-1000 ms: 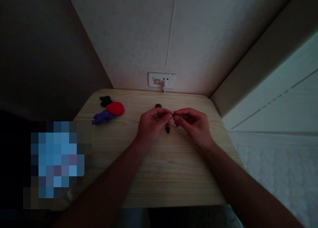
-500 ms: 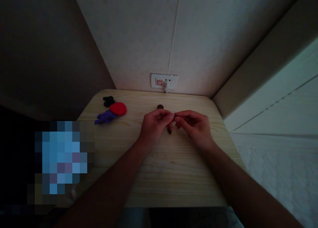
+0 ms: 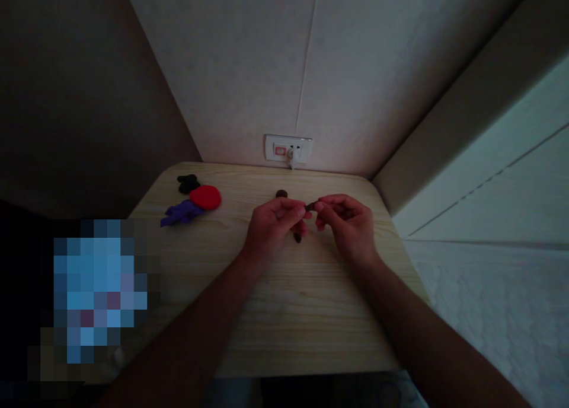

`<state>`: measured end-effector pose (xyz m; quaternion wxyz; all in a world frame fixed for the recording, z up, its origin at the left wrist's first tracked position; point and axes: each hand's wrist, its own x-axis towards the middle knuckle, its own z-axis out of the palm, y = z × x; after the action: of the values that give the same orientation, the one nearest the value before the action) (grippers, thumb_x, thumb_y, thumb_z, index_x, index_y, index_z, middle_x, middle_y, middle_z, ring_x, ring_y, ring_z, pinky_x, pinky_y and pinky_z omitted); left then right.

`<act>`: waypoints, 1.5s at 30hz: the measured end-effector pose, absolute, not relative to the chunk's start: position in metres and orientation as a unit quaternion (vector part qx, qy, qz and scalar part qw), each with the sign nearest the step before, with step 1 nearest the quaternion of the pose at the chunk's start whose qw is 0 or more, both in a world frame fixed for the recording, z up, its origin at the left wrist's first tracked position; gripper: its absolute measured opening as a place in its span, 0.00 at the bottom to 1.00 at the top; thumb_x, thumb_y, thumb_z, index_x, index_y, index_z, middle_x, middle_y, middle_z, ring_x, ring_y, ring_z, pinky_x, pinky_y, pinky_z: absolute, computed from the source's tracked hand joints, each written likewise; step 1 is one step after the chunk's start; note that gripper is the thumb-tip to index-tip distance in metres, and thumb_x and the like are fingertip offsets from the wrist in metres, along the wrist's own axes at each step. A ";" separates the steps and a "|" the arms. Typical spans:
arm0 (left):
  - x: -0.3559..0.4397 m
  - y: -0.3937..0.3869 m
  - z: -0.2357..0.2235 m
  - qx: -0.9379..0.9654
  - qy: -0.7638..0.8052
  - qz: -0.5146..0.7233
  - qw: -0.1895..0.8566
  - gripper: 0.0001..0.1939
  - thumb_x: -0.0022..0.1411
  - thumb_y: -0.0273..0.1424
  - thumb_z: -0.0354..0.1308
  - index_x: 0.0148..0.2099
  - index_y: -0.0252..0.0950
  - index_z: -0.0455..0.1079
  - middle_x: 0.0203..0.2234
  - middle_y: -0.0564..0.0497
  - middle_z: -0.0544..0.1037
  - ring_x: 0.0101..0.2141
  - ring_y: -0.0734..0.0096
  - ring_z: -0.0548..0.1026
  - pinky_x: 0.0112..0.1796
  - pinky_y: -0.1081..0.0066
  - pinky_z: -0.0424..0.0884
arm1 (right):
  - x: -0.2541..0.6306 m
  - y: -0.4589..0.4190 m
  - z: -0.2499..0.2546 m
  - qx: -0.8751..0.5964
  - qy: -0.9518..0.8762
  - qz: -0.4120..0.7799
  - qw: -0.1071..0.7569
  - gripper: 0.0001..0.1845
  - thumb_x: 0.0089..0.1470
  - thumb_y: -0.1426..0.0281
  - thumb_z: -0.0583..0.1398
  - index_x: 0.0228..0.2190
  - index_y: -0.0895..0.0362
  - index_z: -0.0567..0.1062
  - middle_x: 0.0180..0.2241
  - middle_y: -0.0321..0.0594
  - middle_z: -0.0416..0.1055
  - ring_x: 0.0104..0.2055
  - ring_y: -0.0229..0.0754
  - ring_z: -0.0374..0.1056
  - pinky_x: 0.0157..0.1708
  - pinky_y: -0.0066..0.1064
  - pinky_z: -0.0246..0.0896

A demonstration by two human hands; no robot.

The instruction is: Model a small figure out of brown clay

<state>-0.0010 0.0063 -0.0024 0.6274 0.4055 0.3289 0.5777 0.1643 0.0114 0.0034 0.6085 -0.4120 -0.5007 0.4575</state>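
Over the middle of the table, my left hand (image 3: 274,225) and my right hand (image 3: 349,223) pinch the two ends of a small dark brown piece of modelling clay (image 3: 310,207) between thumbs and fingertips. Below my left fingers a dark brown tip (image 3: 297,238) shows; the fingers hide whatever it joins. Just beyond my left hand lies a brown lump (image 3: 281,193), partly covered by the fingers. At the back left, a flat red clay disc (image 3: 205,197) touches a crumpled purple clay piece (image 3: 182,212) and a black clay piece (image 3: 188,184).
The light wooden table (image 3: 275,313) stands against a wall with a socket (image 3: 288,149) holding a plug. A pale cabinet (image 3: 484,177) rises at the right, above a white quilted surface (image 3: 498,313). A pixelated blue patch (image 3: 95,277) covers the lower left.
My fingertips have drawn slightly apart, and more of the brown clay shows between them. Both hands keep their pinch. The view shifts a little; the pieces at the left stay put.
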 end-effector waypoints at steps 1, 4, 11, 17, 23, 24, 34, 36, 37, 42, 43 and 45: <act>-0.001 0.006 -0.003 0.412 0.329 0.575 0.626 0.18 0.55 0.38 0.77 0.41 0.32 0.80 0.29 0.48 0.85 0.23 0.71 0.78 0.27 0.69 0.76 | 0.164 0.010 0.004 -0.420 -0.510 0.446 0.604 0.17 0.44 0.59 0.80 0.31 0.54 0.85 0.24 0.36 0.80 0.22 0.36 0.72 0.23 0.30 0.70; 0.000 0.006 -0.003 0.436 0.335 0.574 0.607 0.17 0.55 0.36 0.77 0.43 0.32 0.81 0.29 0.49 0.84 0.23 0.72 0.78 0.26 0.70 0.74 | 0.163 0.005 0.006 -0.429 -0.541 0.423 0.587 0.16 0.46 0.58 0.79 0.33 0.54 0.87 0.24 0.37 0.80 0.22 0.38 0.71 0.23 0.31 0.71; 0.000 0.008 -0.004 0.412 0.310 0.585 0.626 0.15 0.55 0.36 0.77 0.41 0.35 0.82 0.32 0.50 0.83 0.26 0.73 0.78 0.29 0.69 0.78 | 0.162 0.000 0.007 -0.403 -0.540 0.426 0.604 0.18 0.50 0.59 0.77 0.42 0.51 0.87 0.33 0.38 0.85 0.23 0.34 0.71 0.22 0.29 0.71; 0.001 0.008 -0.005 0.415 0.292 0.586 0.632 0.15 0.55 0.37 0.77 0.42 0.35 0.80 0.30 0.52 0.81 0.26 0.73 0.77 0.28 0.70 0.77 | 0.162 0.000 0.005 -0.399 -0.582 0.384 0.595 0.12 0.52 0.59 0.76 0.36 0.52 0.88 0.34 0.40 0.83 0.23 0.34 0.71 0.22 0.29 0.69; 0.001 0.007 -0.007 0.443 0.311 0.569 0.620 0.13 0.59 0.37 0.74 0.42 0.34 0.81 0.28 0.51 0.80 0.25 0.73 0.75 0.28 0.70 0.73 | 0.162 -0.001 0.005 -0.407 -0.580 0.386 0.590 0.13 0.51 0.59 0.77 0.36 0.52 0.87 0.32 0.38 0.81 0.22 0.34 0.69 0.21 0.29 0.66; 0.000 0.007 -0.007 0.445 0.313 0.567 0.619 0.14 0.60 0.38 0.74 0.42 0.34 0.81 0.28 0.51 0.80 0.25 0.73 0.75 0.28 0.70 0.73 | 0.162 0.000 0.006 -0.405 -0.586 0.384 0.588 0.13 0.52 0.59 0.76 0.37 0.52 0.87 0.33 0.38 0.82 0.23 0.34 0.68 0.21 0.29 0.66; 0.002 0.007 -0.006 0.419 0.299 0.554 0.654 0.16 0.57 0.39 0.75 0.40 0.34 0.80 0.30 0.50 0.82 0.27 0.72 0.76 0.29 0.69 0.73 | 0.165 0.000 0.002 -0.397 -0.615 0.390 0.559 0.12 0.57 0.59 0.73 0.41 0.51 0.87 0.37 0.40 0.80 0.25 0.35 0.69 0.23 0.30 0.65; 0.002 0.007 -0.005 0.414 0.298 0.550 0.661 0.15 0.56 0.38 0.75 0.40 0.34 0.80 0.30 0.49 0.82 0.27 0.72 0.76 0.29 0.70 0.73 | 0.166 0.000 0.002 -0.390 -0.633 0.370 0.557 0.09 0.60 0.61 0.71 0.42 0.50 0.88 0.37 0.40 0.79 0.26 0.35 0.69 0.24 0.31 0.65; 0.002 0.007 -0.005 0.410 0.298 0.548 0.665 0.15 0.56 0.38 0.75 0.40 0.33 0.81 0.30 0.49 0.82 0.27 0.72 0.76 0.29 0.70 0.72 | 0.166 0.000 0.002 -0.390 -0.642 0.358 0.554 0.09 0.62 0.62 0.70 0.42 0.50 0.88 0.37 0.40 0.79 0.27 0.36 0.70 0.24 0.31 0.65; 0.002 0.007 -0.003 0.389 0.297 0.542 0.684 0.14 0.54 0.37 0.75 0.38 0.33 0.81 0.32 0.47 0.84 0.26 0.73 0.76 0.29 0.70 0.72 | 0.168 -0.002 0.001 -0.402 -0.679 0.298 0.537 0.10 0.65 0.64 0.67 0.47 0.49 0.87 0.39 0.42 0.80 0.30 0.38 0.71 0.27 0.32 0.67; 0.002 0.007 -0.003 0.385 0.299 0.543 0.684 0.14 0.54 0.37 0.76 0.38 0.33 0.82 0.32 0.47 0.84 0.26 0.74 0.76 0.29 0.70 0.72 | 0.169 -0.002 0.001 -0.403 -0.688 0.286 0.532 0.11 0.66 0.64 0.67 0.48 0.49 0.87 0.39 0.42 0.80 0.31 0.39 0.72 0.27 0.33 0.68; 0.002 0.007 -0.003 0.384 0.299 0.545 0.683 0.14 0.54 0.38 0.76 0.38 0.33 0.82 0.32 0.47 0.84 0.26 0.74 0.75 0.29 0.70 0.72 | 0.170 -0.002 0.001 -0.398 -0.710 0.263 0.518 0.12 0.67 0.66 0.65 0.49 0.48 0.86 0.39 0.43 0.80 0.33 0.41 0.73 0.28 0.33 0.69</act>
<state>0.0022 0.0069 -0.0035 0.6826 0.3839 0.2990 0.5452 0.1699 -0.0018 0.0007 0.5183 -0.3978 -0.7098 0.2633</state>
